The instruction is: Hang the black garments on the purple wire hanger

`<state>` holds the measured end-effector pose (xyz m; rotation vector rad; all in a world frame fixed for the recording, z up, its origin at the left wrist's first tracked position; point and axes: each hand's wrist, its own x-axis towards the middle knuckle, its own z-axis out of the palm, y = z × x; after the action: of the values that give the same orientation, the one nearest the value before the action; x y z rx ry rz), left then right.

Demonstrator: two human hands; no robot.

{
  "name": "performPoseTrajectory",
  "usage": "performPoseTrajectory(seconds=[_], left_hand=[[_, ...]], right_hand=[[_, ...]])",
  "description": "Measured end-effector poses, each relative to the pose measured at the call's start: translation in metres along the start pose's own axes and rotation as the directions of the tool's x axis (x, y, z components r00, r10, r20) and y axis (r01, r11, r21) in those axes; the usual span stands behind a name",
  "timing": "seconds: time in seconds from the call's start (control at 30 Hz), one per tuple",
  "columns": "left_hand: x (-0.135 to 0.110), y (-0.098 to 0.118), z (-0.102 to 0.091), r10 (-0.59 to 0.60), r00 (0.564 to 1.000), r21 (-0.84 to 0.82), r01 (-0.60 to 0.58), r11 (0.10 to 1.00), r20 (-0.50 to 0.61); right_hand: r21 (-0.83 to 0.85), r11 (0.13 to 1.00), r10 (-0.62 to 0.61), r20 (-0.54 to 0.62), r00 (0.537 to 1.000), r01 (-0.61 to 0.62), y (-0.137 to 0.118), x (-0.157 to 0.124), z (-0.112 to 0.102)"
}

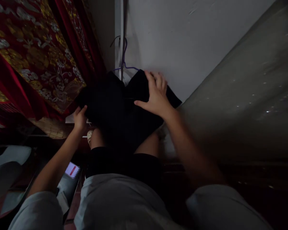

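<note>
A black shirt (132, 118) drapes over a purple wire hanger (132, 67), with an open neckline at the top. My left hand (80, 118) is closed at the shirt's left edge, thumb and forefinger pinching the cloth. On the shirt's right shoulder lies my right hand (156, 95), fingers spread and thumb stretched out across the front; its fingertips are blurred. The hanger's hook rises beside a thin upright metal pole (121, 22). Deep shadow hides the folds of the cloth.
Red cloth with gold and silver embroidery (38, 51) hangs on the left. A pale wall (194, 38) stands ahead, with a glossy greyish sheet (244, 86) on the right. A lit phone screen (72, 170) shows at lower left, and a light clog (89, 135) below my left hand.
</note>
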<state>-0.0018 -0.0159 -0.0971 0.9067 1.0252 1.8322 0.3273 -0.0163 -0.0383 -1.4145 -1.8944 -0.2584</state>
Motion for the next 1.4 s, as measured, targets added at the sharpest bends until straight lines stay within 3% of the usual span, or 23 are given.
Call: performPoseTrajectory(seconds=[0.1,0.17,0.3,0.37,0.4,0.5,0.53,0.57,0.63,0.7,0.77,0.87,0.97,1.07,1.2,1.4], left_hand=[[-0.02,-0.005,0.0,-0.017,1.0,-0.078,0.016,0.997,-0.02],[-0.029,-0.006,-0.001,-0.021,0.999,-0.117,0.017,0.993,-0.034],[-0.032,-0.006,-0.009,0.004,0.997,-0.059,-0.009,0.998,-0.081],[-0.034,-0.007,-0.017,0.153,0.98,0.082,-0.144,0.986,-0.127],[-0.037,-0.009,-0.02,0.269,0.951,0.174,-0.242,0.955,-0.151],[-0.06,-0.026,-0.024,0.556,0.815,0.402,-0.46,0.792,-0.163],[-0.071,-0.036,-0.021,0.583,0.803,0.437,-0.484,0.758,-0.122],[-0.082,-0.047,-0.017,0.564,0.824,0.45,-0.487,0.749,-0.047],[-0.104,-0.072,-0.005,0.396,0.895,0.435,-0.446,0.782,0.205],[-0.122,-0.093,0.012,0.199,0.877,0.428,-0.398,0.811,0.438],[-0.134,-0.104,0.028,0.133,0.832,0.43,-0.407,0.806,0.539],[-0.145,-0.104,0.044,0.155,0.793,0.452,-0.482,0.75,0.589],[-0.152,-0.1,0.051,0.156,0.793,0.472,-0.493,0.731,0.588],[-0.157,-0.1,0.05,0.177,0.798,0.45,-0.491,0.746,0.576],[-0.157,-0.102,0.049,0.246,0.828,0.398,-0.475,0.785,0.504],[-0.149,-0.1,0.051,0.263,0.838,0.409,-0.478,0.777,0.479]], right_hand=[[0.15,0.968,0.218,-0.095,0.971,-0.203,-0.013,-0.009,0.047],[0.226,0.885,0.431,-0.071,0.9,-0.406,-0.026,-0.015,0.086],[0.34,0.64,0.633,0.275,0.724,-0.689,-0.045,-0.034,0.145],[0.414,0.473,0.632,0.456,0.626,-0.778,-0.046,-0.053,0.158],[0.44,0.401,0.615,0.521,0.592,-0.804,-0.045,-0.064,0.16],[0.485,0.264,0.541,0.641,0.544,-0.834,-0.045,-0.1,0.152],[0.505,0.219,0.523,0.662,0.537,-0.835,-0.047,-0.111,0.147],[0.529,0.176,0.513,0.671,0.536,-0.83,-0.05,-0.121,0.141],[0.591,0.107,0.523,0.65,0.551,-0.799,-0.058,-0.137,0.128],[0.654,0.069,0.555,0.602,0.574,-0.753,-0.066,-0.147,0.117],[0.704,0.049,0.591,0.551,0.589,-0.709,-0.071,-0.153,0.109],[0.796,0.042,0.658,0.433,0.616,-0.604,-0.076,-0.158,0.101],[0.868,0.079,0.672,0.317,0.67,-0.49,-0.079,-0.16,0.098],[0.88,0.071,0.588,0.343,0.733,-0.469,-0.078,-0.16,0.094],[0.857,0.083,0.471,0.415,0.779,-0.508,-0.076,-0.157,0.085],[0.812,0.127,0.464,0.459,0.758,-0.57,-0.082,-0.143,0.065]])
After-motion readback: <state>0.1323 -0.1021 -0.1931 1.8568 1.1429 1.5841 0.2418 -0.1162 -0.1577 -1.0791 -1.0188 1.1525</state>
